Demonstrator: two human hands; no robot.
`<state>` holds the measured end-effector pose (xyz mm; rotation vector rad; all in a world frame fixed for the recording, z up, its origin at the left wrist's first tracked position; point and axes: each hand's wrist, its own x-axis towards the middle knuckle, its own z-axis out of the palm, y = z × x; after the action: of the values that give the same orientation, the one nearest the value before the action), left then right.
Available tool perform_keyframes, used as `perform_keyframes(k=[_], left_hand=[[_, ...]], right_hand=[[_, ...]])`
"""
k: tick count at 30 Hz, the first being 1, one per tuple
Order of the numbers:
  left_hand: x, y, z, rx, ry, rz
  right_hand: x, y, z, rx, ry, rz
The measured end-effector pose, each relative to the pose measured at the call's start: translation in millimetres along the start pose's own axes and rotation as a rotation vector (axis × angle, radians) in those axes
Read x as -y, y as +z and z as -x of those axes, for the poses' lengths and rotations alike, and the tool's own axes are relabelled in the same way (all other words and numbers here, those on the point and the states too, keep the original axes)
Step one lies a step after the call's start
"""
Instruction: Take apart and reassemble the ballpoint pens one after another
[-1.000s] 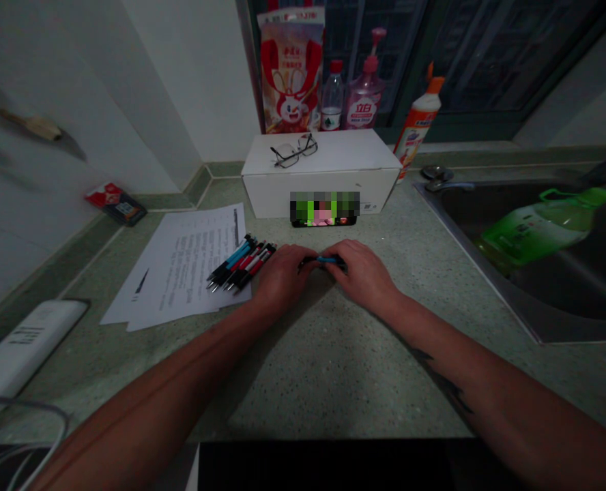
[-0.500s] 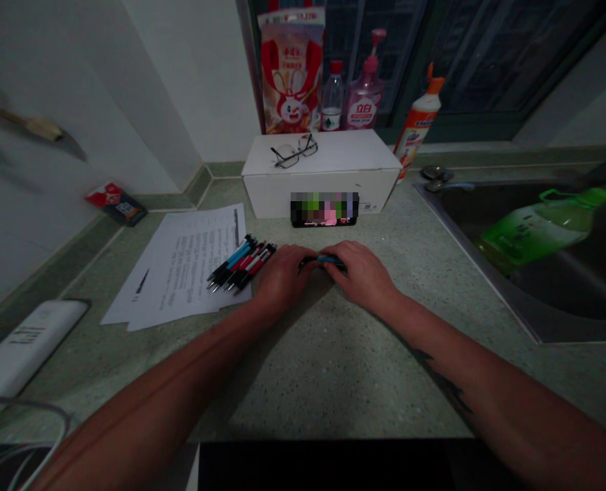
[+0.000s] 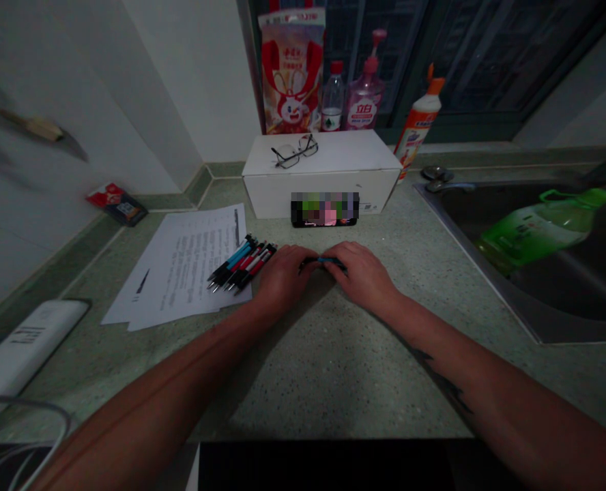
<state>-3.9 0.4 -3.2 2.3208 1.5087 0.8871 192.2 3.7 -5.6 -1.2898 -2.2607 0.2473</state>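
Observation:
My left hand (image 3: 282, 276) and my right hand (image 3: 364, 274) meet over the stone countertop (image 3: 328, 368), with their fingers shut on a black and blue pen (image 3: 323, 261). Most of that pen is hidden by my fingers. Just left of my left hand lies a bundle of several black, blue and red click pens (image 3: 241, 267), tips pointing toward me and to the left. They rest on the edge of a loose stack of printed papers (image 3: 180, 269).
A phone (image 3: 324, 219) leans against a white box (image 3: 321, 184) carrying glasses (image 3: 293, 151). Bottles and a snack bag stand behind. To the right, a steel sink (image 3: 528, 259) holds a green bottle (image 3: 533, 232). A white power bank (image 3: 29, 351) and cables lie at the left.

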Motion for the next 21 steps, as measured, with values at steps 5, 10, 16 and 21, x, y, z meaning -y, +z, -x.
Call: perform_keyframes(k=[5, 10, 16, 21], left_hand=[[0.8, 0.9, 0.7, -0.007, 0.005, 0.007], [1.2, 1.3, 0.8, -0.014, 0.008, 0.016], [0.6, 1.7, 0.6, -0.011, 0.002, 0.023], [-0.1, 0.7, 0.8, -0.013, 0.003, 0.017]], right_hand=[[0.4, 0.3, 0.7, -0.021, 0.021, 0.006], [0.5, 0.3, 0.7, -0.007, -0.001, -0.005], [-0.4, 0.5, 0.3, -0.014, -0.003, -0.018], [0.3, 0.3, 0.8, -0.012, -0.002, -0.012]])
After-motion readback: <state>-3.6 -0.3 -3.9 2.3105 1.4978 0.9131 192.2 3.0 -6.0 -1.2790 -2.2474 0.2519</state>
